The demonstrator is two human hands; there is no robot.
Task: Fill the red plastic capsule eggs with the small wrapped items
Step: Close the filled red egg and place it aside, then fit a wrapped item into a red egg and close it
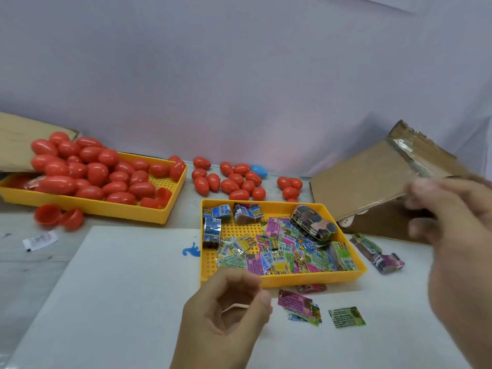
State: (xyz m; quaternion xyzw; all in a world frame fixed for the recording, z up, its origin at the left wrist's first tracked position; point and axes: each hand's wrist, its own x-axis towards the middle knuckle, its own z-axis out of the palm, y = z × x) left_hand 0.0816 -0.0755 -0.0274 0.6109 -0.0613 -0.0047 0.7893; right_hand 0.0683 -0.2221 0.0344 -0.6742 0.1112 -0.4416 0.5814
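Left hand [226, 312] at 6 o'clock, fingers curled loosely, apart, holding nothing visible. Right hand [458, 235] at 3 o'clock, blurred, raised; cannot tell whether it grips anything. Two loose wrapped items [300, 306] lie on the surface just right of the left hand. Beyond, a yellow tray [282, 280] holds a heap of wrapped items [279, 251]. Further, at 10 o'clock, a second yellow tray [165, 211] piled with red capsule eggs [87, 169]; more eggs [234, 179] loose at 12 o'clock. Packets look light, thin, crinkly, likely slippery: pinch by an edge. Eggs rigid, smooth, roll easily: grasp round the middle.
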